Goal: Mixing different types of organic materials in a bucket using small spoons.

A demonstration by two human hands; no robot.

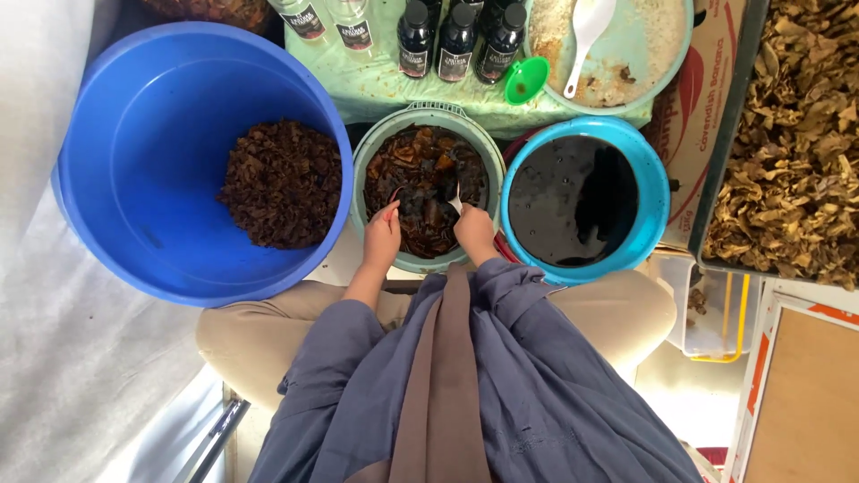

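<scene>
dark wet leaf pieces (420,183) are filling the round pale green plastic basin (428,116), sitting between the big blue plastic tub (143,161) and the turquoise bucket of black liquid (658,192). right hand (474,231) is gripping a white spoon (455,199) in the pieces; left hand (383,237) is clenching some at the basin's near edge.

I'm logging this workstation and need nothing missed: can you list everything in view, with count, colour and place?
big tub: 1, blue, left, holds brown pieces
green bucket: 1, centre, dark wet pieces
blue bucket: 1, right of centre, dark liquid
dark bottles: 3, top centre
clear bottles: 2, top
funnel: 1, green, by bottles
basin: 1, pale green, top, with white scoop
crate of dried leaves: 1, tan, right
spoon: 1, white, in right hand
left hand: in green bucket
right hand: holds spoon
</scene>
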